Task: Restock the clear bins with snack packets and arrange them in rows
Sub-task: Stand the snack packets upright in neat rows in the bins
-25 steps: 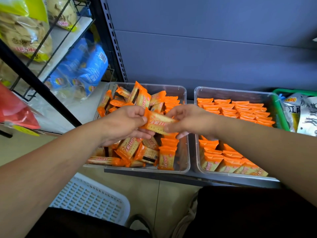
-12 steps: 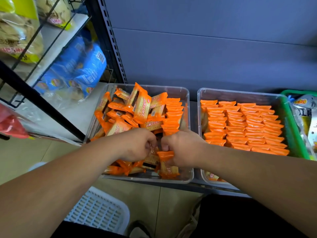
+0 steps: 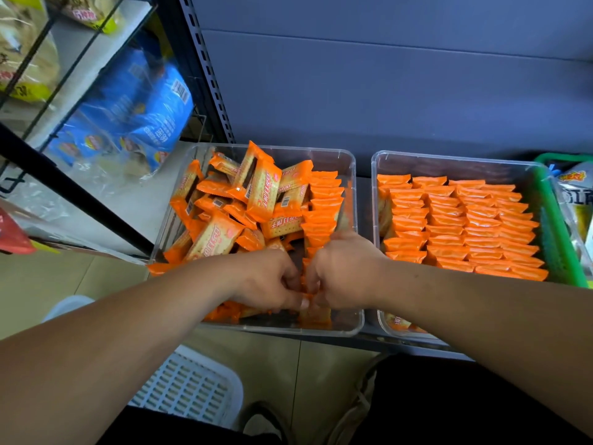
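Grey shelf (image 3: 364, 200) holds a bin (image 3: 352, 175) of jumbled packets (image 3: 221, 236). At its near right corner the left hand (image 3: 266, 281) and right hand (image 3: 346, 271) curl together, both pinching one packet (image 3: 308, 297) at a row's (image 3: 324, 200) end. A second bin (image 3: 449, 159) sits just right.

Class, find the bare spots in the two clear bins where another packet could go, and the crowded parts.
Free: right bin's strip between rows and its back wall; left bin's narrow floor strip along its near wall. Crowded: left bin's loose pile, right bin's rows.
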